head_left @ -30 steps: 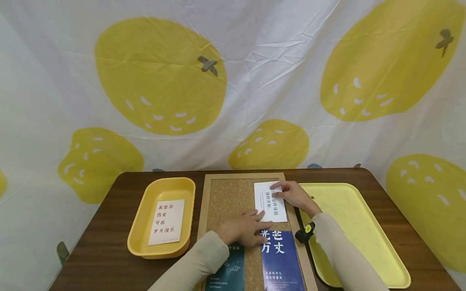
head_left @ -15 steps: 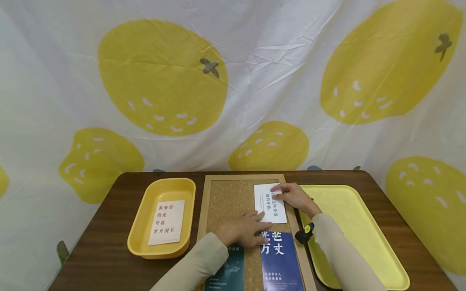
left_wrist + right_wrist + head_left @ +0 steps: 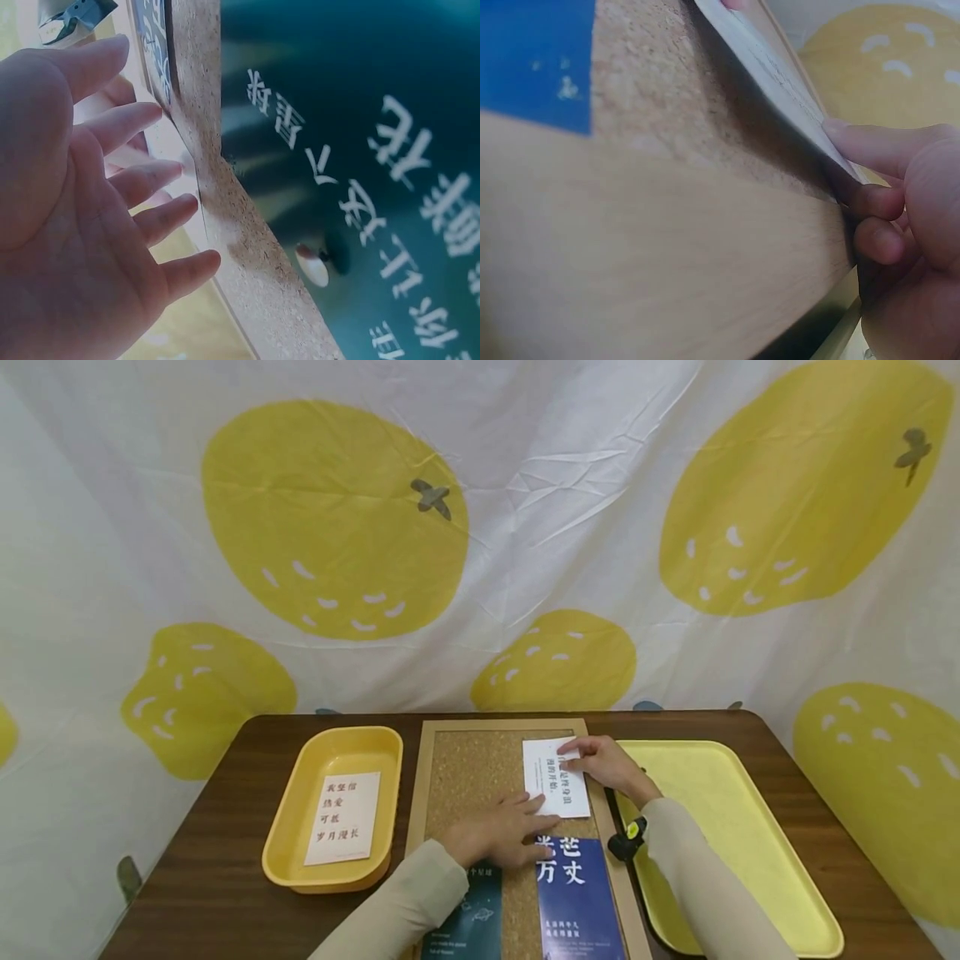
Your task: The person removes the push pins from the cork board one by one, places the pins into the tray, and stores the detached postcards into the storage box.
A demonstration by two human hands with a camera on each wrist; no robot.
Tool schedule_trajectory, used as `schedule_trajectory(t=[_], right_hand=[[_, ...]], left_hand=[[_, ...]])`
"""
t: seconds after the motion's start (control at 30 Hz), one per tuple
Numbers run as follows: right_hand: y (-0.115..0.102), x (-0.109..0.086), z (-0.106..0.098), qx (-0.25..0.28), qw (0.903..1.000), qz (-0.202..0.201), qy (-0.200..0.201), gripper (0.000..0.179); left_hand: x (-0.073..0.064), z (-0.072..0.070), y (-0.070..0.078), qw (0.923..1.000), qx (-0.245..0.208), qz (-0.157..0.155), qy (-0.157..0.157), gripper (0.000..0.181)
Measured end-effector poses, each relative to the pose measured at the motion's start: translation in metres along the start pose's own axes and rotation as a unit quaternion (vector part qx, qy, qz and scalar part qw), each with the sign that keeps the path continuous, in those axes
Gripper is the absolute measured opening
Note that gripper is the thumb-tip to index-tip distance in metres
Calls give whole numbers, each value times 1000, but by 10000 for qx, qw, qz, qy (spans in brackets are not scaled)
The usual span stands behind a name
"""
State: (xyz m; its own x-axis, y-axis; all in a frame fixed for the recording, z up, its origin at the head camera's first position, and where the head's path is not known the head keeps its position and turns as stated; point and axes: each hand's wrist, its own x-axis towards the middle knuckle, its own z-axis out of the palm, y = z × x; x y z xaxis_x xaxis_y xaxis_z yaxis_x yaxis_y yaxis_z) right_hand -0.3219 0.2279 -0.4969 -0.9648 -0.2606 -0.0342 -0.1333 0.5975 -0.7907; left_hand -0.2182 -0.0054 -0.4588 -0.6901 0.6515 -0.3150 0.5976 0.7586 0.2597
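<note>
A white card [image 3: 555,802] with printed characters lies over the upper right of the framed cork board [image 3: 465,760]. My right hand [image 3: 603,768] pinches its right edge. In the right wrist view, that hand [image 3: 922,202] has one finger on top and curled fingers at the frame's side, and the card [image 3: 780,90] slopes above the cork with a shadow beneath. My left hand [image 3: 498,831] has its fingers spread, a fingertip touching the card's lower left corner. From the left wrist, the same hand [image 3: 112,180] shows straight, parted fingers, holding nothing.
A blue poster [image 3: 577,902] and a dark green poster [image 3: 468,918] lie on the board's lower part; a round pin head [image 3: 311,264] sits on the green one. At left, a yellow basin [image 3: 285,852] holds a card [image 3: 341,818]. A yellow tray [image 3: 750,852] lies right.
</note>
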Motion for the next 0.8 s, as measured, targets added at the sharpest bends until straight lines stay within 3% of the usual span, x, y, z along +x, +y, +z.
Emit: schedule_trajectory(t=[0.33,0.57,0.8], right_hand=[[1,0,0,28,10000,14,8,26],[3,2,0,103,9999,-16,61,26],[2,0,0,143,9999,56,37,25]], left_hand=[[-3,0,-3,9999,-17,131,106,57],[-8,-6,-5,9968,162,576,529,56],[-18,-14,-3,9929,40,711,954,53]])
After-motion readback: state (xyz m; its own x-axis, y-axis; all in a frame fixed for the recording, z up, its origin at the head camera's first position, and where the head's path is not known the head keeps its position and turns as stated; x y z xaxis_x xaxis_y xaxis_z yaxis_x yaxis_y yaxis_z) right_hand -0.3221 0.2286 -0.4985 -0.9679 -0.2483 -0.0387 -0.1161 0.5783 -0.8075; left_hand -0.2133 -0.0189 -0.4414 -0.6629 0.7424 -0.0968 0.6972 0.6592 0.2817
